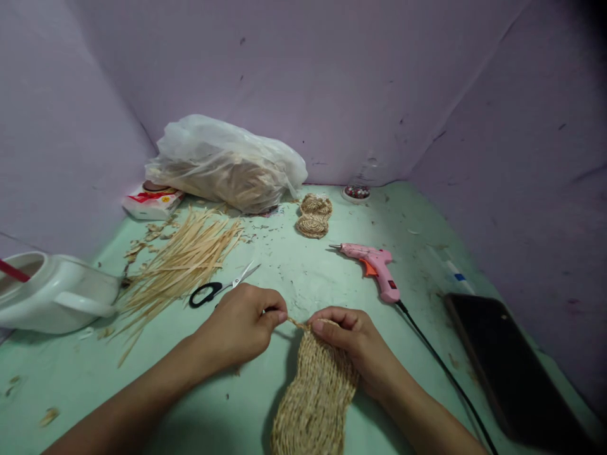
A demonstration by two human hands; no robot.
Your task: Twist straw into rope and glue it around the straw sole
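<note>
My right hand (348,335) grips the top edge of a sole-shaped piece of coiled straw braid (315,392), thumb in front and fingers behind. From that edge a short twisted straw cord (296,323) runs left. My left hand (251,322) pinches the cord's other end between thumb and fingertips, so it is stretched between the two hands. Just behind my left hand lie scissors (208,294) with black handles, their blades apart and partly hidden. A pink glue gun (372,262) rests on its side beyond my right hand.
Loose straw strips (184,259) spread at left, near a white jug (61,291). A stuffed plastic bag (227,158), a small box (154,202), a smaller woven piece (314,216) and a pin container (356,193) stand along the back. A phone (512,373) and black cable (446,373) lie right.
</note>
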